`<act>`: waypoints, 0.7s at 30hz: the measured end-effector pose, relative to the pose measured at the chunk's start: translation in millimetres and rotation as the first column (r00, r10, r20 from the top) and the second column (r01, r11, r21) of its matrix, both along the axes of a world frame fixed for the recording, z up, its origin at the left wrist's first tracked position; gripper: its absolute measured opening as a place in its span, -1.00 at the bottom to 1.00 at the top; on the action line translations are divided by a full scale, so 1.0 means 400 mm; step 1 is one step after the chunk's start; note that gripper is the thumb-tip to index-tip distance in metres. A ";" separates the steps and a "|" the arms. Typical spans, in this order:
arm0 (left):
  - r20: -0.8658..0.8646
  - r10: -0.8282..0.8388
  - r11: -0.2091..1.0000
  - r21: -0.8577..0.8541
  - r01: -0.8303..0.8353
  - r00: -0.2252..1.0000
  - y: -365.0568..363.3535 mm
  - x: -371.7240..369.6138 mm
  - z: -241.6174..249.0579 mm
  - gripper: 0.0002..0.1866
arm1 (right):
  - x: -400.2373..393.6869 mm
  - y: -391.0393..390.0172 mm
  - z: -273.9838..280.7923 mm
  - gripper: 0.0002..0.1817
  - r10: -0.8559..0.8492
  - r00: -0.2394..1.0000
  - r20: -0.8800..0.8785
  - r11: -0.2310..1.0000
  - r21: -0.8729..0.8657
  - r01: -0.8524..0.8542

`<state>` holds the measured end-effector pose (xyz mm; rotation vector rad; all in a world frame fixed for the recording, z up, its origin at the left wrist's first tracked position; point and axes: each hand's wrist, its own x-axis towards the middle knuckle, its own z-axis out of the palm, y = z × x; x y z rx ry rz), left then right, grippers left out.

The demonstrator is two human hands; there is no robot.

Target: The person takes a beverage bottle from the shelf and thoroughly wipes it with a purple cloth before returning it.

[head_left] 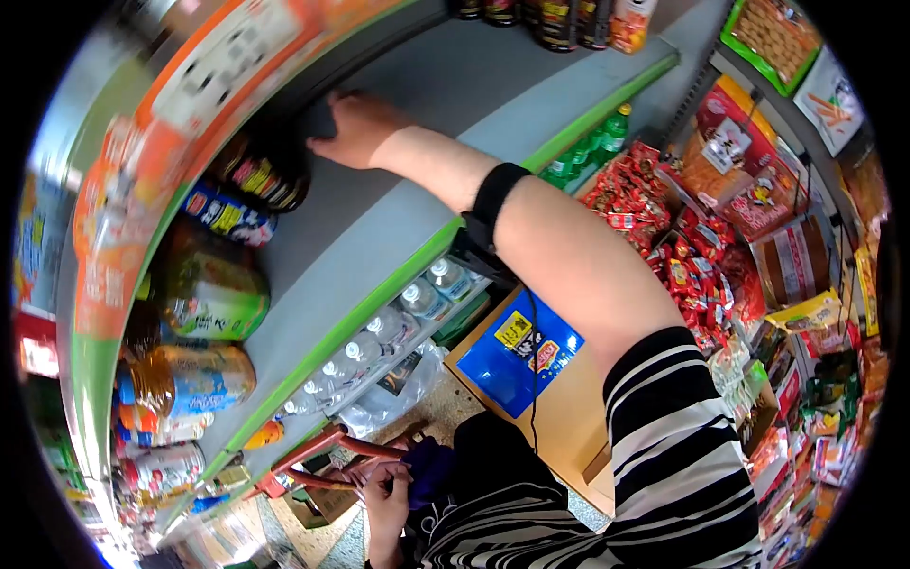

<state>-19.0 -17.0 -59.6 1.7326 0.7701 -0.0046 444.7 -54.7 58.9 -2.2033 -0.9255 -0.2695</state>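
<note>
My right hand (355, 128) reaches over the grey shelf (408, 190), its thumb and fingers apart and nothing visible between them. Left of it in the view stand a dark bottle (265, 180) and a blue can (227, 216), and below those a green-labelled bottle (218, 294) and an amber bottle (199, 377). A black band circles my right wrist area. Low in the view, my left hand (384, 498) has curled fingers beside a red metal frame (308, 460); whether it holds anything small cannot be made out.
Clear bottles (422, 299) and green bottles (592, 147) line the lower shelf. Below is a cardboard box (559, 417) with a blue package (519, 351) on it. Red-wrapped packets (692, 280) and hanging snack bags (730, 147) fill the right. Dark bottles (555, 24) stand at the shelf's far end.
</note>
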 end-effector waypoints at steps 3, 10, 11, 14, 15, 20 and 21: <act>0.023 -0.052 0.999 0.001 0.052 0.998 -0.003 0.018 -0.005 -0.85 | 0.081 -0.156 0.007 -0.32 -0.176 0.983 -0.049 0.982 -0.077 0.172; -0.013 -0.111 0.994 -0.004 0.111 0.994 -0.005 0.073 0.043 -0.86 | 0.235 -0.483 -0.062 -0.39 -0.578 0.808 -0.112 0.783 0.203 0.588; -0.034 -0.121 0.993 -0.007 0.121 0.992 0.002 0.079 0.050 -0.86 | 0.242 -0.507 -0.067 -0.38 -0.598 0.792 -0.122 0.765 0.209 0.610; -0.023 -0.120 0.993 0.019 0.120 0.993 0.016 0.095 0.060 -0.86 | 0.278 -0.550 -0.082 -0.33 -0.655 0.743 -0.137 0.711 0.221 0.668; -0.020 -0.121 0.992 0.017 0.122 0.992 0.026 0.099 0.060 -0.86 | 0.295 -0.557 -0.076 -0.31 -0.673 0.727 -0.135 0.695 0.221 0.684; 0.040 -0.070 0.994 0.085 0.066 0.997 0.068 0.110 0.065 -0.85 | 0.357 -0.565 -0.058 -0.22 -0.727 0.675 -0.125 0.642 0.226 0.733; 0.074 -0.062 0.994 0.095 0.055 0.995 0.073 0.115 0.070 -0.85 | 0.372 -0.563 -0.053 -0.21 -0.736 0.666 -0.123 0.636 0.209 0.743</act>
